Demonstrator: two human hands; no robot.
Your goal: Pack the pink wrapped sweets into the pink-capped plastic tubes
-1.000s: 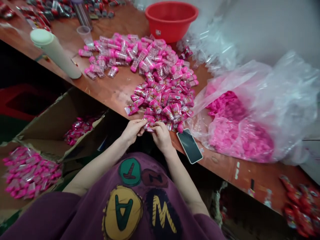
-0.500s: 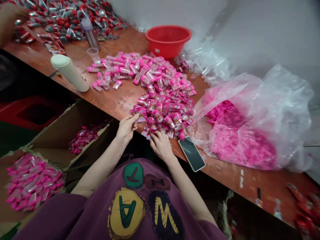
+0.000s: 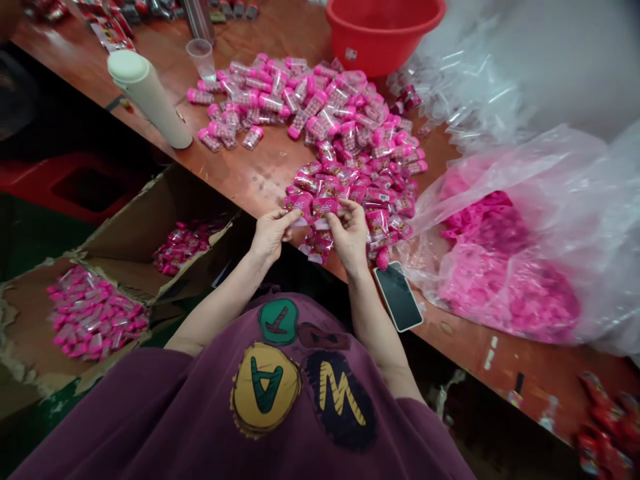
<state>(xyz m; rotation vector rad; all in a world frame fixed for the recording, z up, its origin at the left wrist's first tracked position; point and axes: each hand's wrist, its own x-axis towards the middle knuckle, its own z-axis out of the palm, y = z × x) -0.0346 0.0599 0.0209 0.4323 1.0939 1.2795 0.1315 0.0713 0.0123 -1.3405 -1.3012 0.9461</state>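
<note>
Two hands, side by side at the table edge: left hand [image 3: 271,233] pinches one pink packet [image 3: 299,202], right hand [image 3: 350,233] pinches another packet [image 3: 325,205]. Both packets run crosswise, the wrapped pile [image 3: 370,193] just beyond the right.

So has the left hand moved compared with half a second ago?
Yes. The left hand was out at the left edge of the pink packet pile; it now sits nearer the right hand, both pinching packets by the phone.
</note>
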